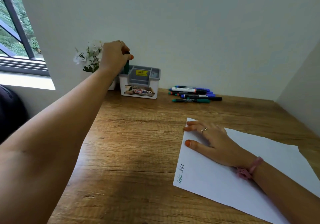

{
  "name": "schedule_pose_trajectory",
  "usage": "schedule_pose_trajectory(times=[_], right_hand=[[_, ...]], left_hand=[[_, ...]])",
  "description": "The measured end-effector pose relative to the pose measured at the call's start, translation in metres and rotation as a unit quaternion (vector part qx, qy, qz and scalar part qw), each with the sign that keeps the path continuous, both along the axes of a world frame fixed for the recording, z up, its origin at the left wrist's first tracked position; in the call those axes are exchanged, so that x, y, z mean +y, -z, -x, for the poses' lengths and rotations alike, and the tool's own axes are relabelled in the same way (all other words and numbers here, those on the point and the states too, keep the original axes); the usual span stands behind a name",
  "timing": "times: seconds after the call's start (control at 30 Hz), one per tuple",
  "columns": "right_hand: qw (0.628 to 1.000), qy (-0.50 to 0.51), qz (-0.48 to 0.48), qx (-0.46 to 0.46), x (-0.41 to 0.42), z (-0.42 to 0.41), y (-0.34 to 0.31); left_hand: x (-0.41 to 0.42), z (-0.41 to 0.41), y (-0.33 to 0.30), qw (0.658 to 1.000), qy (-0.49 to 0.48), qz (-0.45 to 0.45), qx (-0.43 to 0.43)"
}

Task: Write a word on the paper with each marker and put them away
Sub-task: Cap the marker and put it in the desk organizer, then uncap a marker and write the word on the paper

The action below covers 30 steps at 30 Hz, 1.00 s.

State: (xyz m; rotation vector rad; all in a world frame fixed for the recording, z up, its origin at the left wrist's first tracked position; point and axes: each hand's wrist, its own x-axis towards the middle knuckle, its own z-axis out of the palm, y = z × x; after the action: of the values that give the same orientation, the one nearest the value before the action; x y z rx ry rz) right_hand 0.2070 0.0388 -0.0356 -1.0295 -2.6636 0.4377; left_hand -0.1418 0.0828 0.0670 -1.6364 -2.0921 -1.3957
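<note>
My left hand (pixel 115 56) reaches to the far left and grips a dark green marker (pixel 127 66) upright, its lower end inside the left compartment of the white and grey organiser (pixel 140 88). My right hand (pixel 211 139) lies flat, fingers spread, on the top left corner of the white paper (pixel 259 180). Two small handwritten words (pixel 180 173) run along the paper's left edge. Several markers (pixel 194 94) in blue, green and black lie in a pile on the desk, right of the organiser.
A pot of white flowers (pixel 90 57) stands behind my left hand, beside the organiser. The wooden desk (pixel 131 146) meets walls at the back and right. A window (pixel 15 33) is at the far left.
</note>
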Motion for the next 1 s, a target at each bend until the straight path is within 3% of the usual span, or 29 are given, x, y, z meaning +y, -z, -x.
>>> schedule_pose_trajectory(times=[0.17,0.33,0.5,0.63,0.73,0.83,1.0], right_hand=[[1.0,-0.001,0.001,0.004,0.0,0.0,0.0],[1.0,-0.002,0.002,-0.003,-0.001,0.0,-0.001],[1.0,-0.002,0.001,-0.001,-0.003,0.001,-0.003],[1.0,0.0,0.004,-0.006,-0.005,0.0,-0.004],[1.0,0.0,0.001,-0.007,-0.005,-0.001,-0.006],[1.0,-0.004,-0.002,-0.007,-0.005,-0.001,-0.005],[1.0,-0.006,-0.009,-0.013,-0.002,-0.001,-0.004]], left_hand=[[-0.008,-0.001,-0.008,0.996,-0.031,0.021,0.078],[-0.014,-0.004,-0.019,0.995,-0.059,0.007,0.086],[-0.015,-0.018,-0.033,0.991,-0.021,-0.108,0.077],[-0.004,-0.058,-0.028,0.985,0.055,-0.119,0.112],[0.008,-0.104,-0.005,0.976,0.138,-0.078,0.15],[0.021,-0.145,0.029,0.961,0.196,0.03,0.191],[0.041,-0.175,0.074,0.923,0.132,0.255,0.255]])
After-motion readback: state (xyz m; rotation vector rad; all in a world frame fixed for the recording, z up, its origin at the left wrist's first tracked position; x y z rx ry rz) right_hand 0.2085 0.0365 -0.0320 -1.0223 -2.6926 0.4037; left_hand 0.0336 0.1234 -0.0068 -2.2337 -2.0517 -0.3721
